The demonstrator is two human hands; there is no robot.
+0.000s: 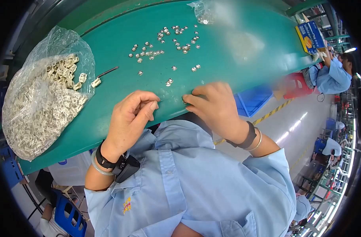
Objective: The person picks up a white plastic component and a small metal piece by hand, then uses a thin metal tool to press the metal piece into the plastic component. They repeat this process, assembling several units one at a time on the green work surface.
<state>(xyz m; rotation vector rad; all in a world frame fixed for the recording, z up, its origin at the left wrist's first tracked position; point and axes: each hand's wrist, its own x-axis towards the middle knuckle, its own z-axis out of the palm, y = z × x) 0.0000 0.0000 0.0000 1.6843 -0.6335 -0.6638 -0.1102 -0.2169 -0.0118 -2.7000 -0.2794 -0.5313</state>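
My left hand [130, 115] is over the green tabletop near its front edge, thumb and fingers pinched together; what they hold, if anything, is too small to make out. Across a short gap, my right hand [216, 106] is closed with its fingertips on a small metal piece [184, 100], mostly hidden. Just beyond both hands lies a little cluster of round silver metal parts [169, 82]. Two more silver parts [196, 68] lie farther off, and many others [150, 53] are scattered toward the back.
A large clear plastic bag [34, 114] full of cream-coloured plastic pieces fills the left side. Beside it lie a thin dark tool [108, 72] and one loose cream piece [96, 82]. A small clear bag [204, 17] sits at the back. A blue bin [253, 100] stands right of the table.
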